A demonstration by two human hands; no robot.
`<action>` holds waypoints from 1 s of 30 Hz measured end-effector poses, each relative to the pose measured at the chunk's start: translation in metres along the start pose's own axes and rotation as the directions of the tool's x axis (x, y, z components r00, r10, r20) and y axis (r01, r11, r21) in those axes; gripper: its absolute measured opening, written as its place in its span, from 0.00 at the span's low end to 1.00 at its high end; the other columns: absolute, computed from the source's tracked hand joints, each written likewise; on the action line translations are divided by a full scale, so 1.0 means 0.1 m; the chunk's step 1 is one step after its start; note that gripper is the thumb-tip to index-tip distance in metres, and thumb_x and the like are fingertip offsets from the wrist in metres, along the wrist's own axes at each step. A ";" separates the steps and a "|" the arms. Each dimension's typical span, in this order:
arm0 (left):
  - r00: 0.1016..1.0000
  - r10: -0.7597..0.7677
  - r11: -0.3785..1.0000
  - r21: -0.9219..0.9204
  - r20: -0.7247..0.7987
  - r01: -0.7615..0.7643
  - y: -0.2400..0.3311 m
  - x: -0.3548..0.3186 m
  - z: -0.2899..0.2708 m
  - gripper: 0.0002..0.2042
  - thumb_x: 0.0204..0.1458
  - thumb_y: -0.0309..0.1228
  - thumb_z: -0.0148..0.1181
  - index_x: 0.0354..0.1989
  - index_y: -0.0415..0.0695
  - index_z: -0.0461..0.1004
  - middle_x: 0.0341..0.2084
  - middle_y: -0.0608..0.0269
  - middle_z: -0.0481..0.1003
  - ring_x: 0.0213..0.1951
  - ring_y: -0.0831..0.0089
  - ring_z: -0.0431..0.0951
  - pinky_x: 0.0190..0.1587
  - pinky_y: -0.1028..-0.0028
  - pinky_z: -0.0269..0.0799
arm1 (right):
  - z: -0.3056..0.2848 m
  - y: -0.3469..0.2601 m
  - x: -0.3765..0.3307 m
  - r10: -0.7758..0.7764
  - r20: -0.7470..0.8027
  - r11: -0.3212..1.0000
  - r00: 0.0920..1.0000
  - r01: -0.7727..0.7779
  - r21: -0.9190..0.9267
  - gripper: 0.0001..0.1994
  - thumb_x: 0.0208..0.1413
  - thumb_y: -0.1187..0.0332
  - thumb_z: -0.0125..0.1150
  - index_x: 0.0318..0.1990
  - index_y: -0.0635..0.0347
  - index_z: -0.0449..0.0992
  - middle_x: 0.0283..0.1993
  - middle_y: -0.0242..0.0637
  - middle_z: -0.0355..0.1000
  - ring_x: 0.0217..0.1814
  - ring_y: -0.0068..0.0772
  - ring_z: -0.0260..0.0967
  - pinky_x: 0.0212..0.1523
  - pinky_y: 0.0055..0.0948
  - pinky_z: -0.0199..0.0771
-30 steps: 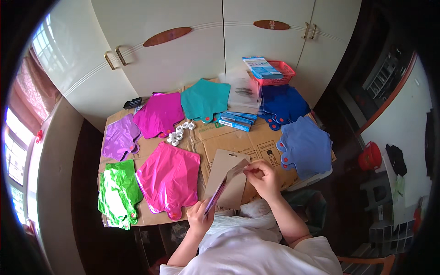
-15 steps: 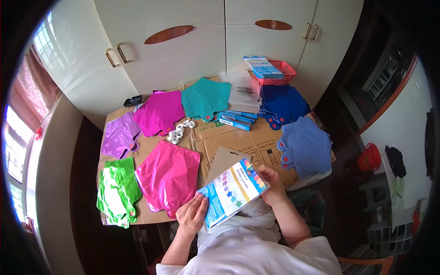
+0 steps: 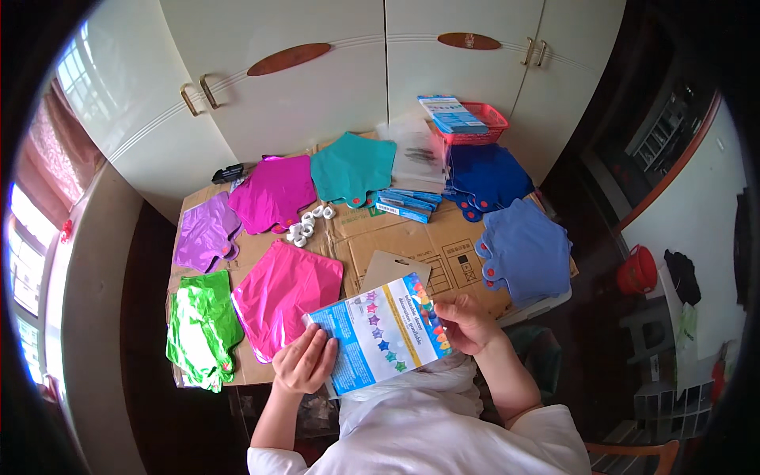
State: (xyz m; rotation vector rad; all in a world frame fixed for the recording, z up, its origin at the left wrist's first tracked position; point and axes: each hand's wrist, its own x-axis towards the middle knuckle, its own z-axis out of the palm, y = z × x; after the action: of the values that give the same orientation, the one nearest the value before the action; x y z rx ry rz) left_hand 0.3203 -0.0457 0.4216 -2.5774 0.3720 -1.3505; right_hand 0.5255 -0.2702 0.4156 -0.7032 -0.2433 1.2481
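Note:
Both my hands hold a flat printed packet (image 3: 383, 334), blue and white with a row of coloured stars on it, in what looks like a clear sleeve. My left hand (image 3: 305, 361) grips its left end, fingers over the front. At its right end, my right hand (image 3: 469, 323) pinches the edge; its thumb is on top. Just beyond lies a pale flat sheet with a hang slot (image 3: 396, 271), partly hidden by the packet. A pile of pink foil star balloons (image 3: 286, 297) lies near my left hand. Blue-grey star balloons (image 3: 529, 249) are beyond my right hand.
On the cardboard-covered table (image 3: 356, 237) lie green (image 3: 202, 324), lilac (image 3: 204, 229), magenta (image 3: 273, 194), teal (image 3: 352, 168) and dark blue balloon piles (image 3: 491, 178). White rolls (image 3: 301, 229), folded blue packets (image 3: 408, 204), clear bags (image 3: 412, 158) and a red basket (image 3: 495, 123) stand among them.
The packet has turned clockwise to lie more level and shifted left. My left hand has moved left and slightly up with it; my right hand stays at the right end.

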 end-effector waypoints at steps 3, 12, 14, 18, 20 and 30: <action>0.998 0.064 0.998 0.005 0.009 -0.064 -0.10 0.04 -0.09 0.07 0.43 0.21 0.63 0.32 0.42 0.78 0.32 0.56 0.77 0.35 0.60 0.81 0.33 0.75 0.80 | -0.12 0.02 0.02 0.077 0.073 0.997 0.994 -0.076 -0.011 0.12 0.55 0.66 0.60 0.43 0.63 0.74 0.38 0.36 0.76 0.34 0.24 0.75 0.40 0.24 0.76; 0.999 -0.024 0.999 -0.035 -0.032 0.023 -0.01 -0.01 -0.06 0.09 0.42 0.21 0.64 0.33 0.43 0.78 0.32 0.56 0.77 0.36 0.60 0.81 0.32 0.76 0.78 | -0.04 0.36 0.04 0.011 0.316 0.805 0.949 -0.195 0.560 0.21 0.59 0.64 0.54 0.56 0.66 0.65 0.52 0.48 0.70 0.50 0.39 0.73 0.54 0.41 0.71; 0.998 -0.033 0.999 -0.042 -0.061 0.031 0.02 -0.02 -0.01 0.09 0.42 0.20 0.64 0.33 0.43 0.78 0.32 0.56 0.77 0.36 0.61 0.81 0.32 0.75 0.78 | -0.06 0.38 0.06 -0.012 0.422 0.703 0.906 -0.293 0.648 0.23 0.59 0.62 0.53 0.58 0.67 0.63 0.54 0.50 0.69 0.52 0.42 0.72 0.56 0.44 0.69; 0.997 -0.045 0.998 -0.041 -0.055 0.043 0.03 -0.01 -0.01 0.08 0.42 0.20 0.64 0.32 0.42 0.78 0.32 0.56 0.77 0.35 0.62 0.81 0.32 0.76 0.78 | 0.01 0.30 0.08 -0.066 0.391 0.843 0.918 -0.158 0.513 0.24 0.59 0.59 0.53 0.58 0.66 0.63 0.55 0.49 0.69 0.54 0.43 0.71 0.57 0.44 0.67; 0.998 -0.046 0.998 -0.047 -0.047 0.044 0.03 0.00 -0.02 0.07 0.42 0.21 0.63 0.32 0.41 0.78 0.31 0.56 0.77 0.35 0.62 0.81 0.32 0.76 0.78 | -0.05 0.30 0.10 -0.037 0.411 0.846 0.911 -0.190 0.498 0.25 0.59 0.58 0.52 0.58 0.65 0.63 0.55 0.49 0.69 0.55 0.44 0.70 0.58 0.45 0.67; 0.998 -0.061 0.994 -0.089 -0.032 0.058 0.08 0.03 0.01 0.06 0.42 0.21 0.61 0.31 0.39 0.78 0.28 0.56 0.78 0.33 0.64 0.81 0.30 0.75 0.78 | -0.07 0.37 0.13 -0.004 0.346 0.807 0.938 -0.201 0.555 0.26 0.61 0.53 0.45 0.60 0.63 0.62 0.59 0.47 0.66 0.60 0.44 0.66 0.59 0.46 0.63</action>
State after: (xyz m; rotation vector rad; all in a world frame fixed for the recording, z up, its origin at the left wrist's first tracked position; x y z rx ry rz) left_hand 0.3216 -0.0545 0.4210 -2.6597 0.3710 -1.4314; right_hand 0.5045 -0.2557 0.3859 0.0393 -0.0831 1.4455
